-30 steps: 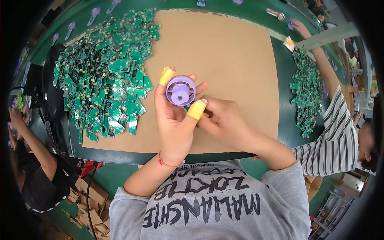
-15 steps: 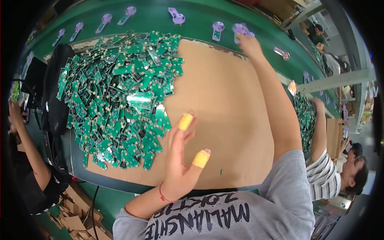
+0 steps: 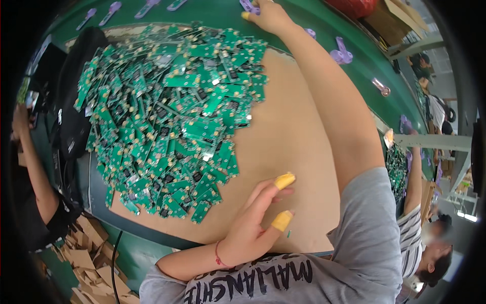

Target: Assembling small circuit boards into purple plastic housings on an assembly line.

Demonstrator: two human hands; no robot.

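Far out at the top edge, my right hand [image 3: 271,19] closes thumb and fingers on a purple plastic casing [image 3: 248,6], round at one end with a narrow handle. Part of the grip is cut off by the picture's edge. Over the bare right side of a brown cardboard sheet [image 3: 288,116], my left hand [image 3: 258,218] hovers with fingers apart and holds nothing. Both hands wear yellow finger covers. A large heap of green circuit boards [image 3: 167,121] covers the sheet's left side, beside my left hand.
More purple casings [image 3: 341,50] lie along the green belt [image 3: 359,76], with a shiny metallic-looking piece [image 3: 380,87] farther right. A black bag [image 3: 76,96] borders the heap. Co-workers' arms [image 3: 38,172] show at both sides. Cardboard scraps [image 3: 86,253] lie at lower left.
My right hand has moved left along the belt from one pair of purple casings to another casing. My left hand has shifted right and nearer. The view has turned slightly.
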